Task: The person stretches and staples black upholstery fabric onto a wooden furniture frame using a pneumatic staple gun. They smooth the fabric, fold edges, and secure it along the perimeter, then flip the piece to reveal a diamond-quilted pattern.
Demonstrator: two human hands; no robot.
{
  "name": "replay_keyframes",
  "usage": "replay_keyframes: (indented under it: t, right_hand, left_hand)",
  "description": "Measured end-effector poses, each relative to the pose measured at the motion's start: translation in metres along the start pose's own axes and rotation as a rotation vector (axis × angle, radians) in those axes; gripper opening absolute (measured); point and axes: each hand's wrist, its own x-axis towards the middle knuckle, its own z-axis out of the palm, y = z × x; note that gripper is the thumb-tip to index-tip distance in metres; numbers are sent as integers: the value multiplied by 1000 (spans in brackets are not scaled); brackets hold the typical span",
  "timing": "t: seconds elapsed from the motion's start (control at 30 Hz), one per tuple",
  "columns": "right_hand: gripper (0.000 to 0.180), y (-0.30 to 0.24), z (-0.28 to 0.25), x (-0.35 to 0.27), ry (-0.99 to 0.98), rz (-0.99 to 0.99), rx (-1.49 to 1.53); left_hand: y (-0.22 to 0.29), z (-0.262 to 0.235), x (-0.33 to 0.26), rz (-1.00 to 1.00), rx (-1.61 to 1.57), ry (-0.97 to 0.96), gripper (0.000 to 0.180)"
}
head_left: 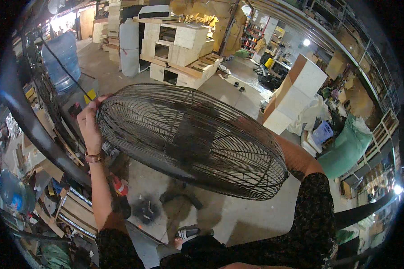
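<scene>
A large dark fan [191, 134] with a round wire cage spans the middle of the view, tilted above the floor. My left hand [90, 124] is closed on the cage's left rim, thumb and fingertips at its upper edge. My right arm reaches behind the cage from the right. Only skin shows dimly through the wires there, so the fingers of my right hand [248, 124] are hidden. A solid dark plate or hub sits at the cage's centre.
Large blue water bottles [62, 62] stand at the left. Stacked pale wooden boxes [179, 49] are ahead, with a tall white panel [296, 92] to the right. A green sack [348, 145] and a blue bucket [322, 132] lie far right. A red-orange object [120, 185] is on the floor.
</scene>
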Motion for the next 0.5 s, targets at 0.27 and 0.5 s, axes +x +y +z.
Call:
replay_keyframes:
  t: [0.27,0.5]
  right_hand:
    - [18,40,-6,38,-86,-24,-385]
    - [19,59,-3,39,-15,-354,192]
  left_hand:
    - [8,5,-5,-41,-21,21,51]
    - [5,6,-5,-47,44,38,52]
